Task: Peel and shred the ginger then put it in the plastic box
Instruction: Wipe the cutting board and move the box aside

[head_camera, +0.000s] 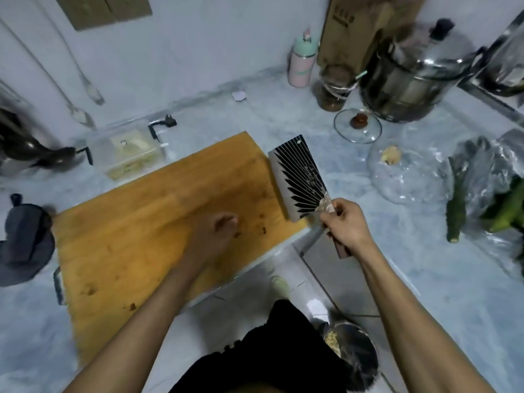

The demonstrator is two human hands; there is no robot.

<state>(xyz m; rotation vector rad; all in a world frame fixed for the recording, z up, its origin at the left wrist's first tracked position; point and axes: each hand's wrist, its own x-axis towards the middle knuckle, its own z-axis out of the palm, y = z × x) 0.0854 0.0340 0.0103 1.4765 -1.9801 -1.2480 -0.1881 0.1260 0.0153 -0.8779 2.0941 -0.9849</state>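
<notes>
Now right hand (pixel 344 222) gripping cleaver (pixel 299 177) handle, left hand (pixel 219 228) blurred on cutting board (pixel 127 222), finger state unclear, plastic box (pixel 127 150) behind.

Dark printed characters are noted on the upright cardboard box (pixel 354 29) at 1 o'clock; they are too blurred to be read. A line of light markings is seen along the patterned cleaver blade (pixel 297 177) near centre-right; it is likewise illegible. No other text, number or sign can be read.

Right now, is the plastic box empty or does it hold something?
Not empty: pale ginger pieces show through the clear plastic box behind the cutting board. No lid is visible on it.
</notes>
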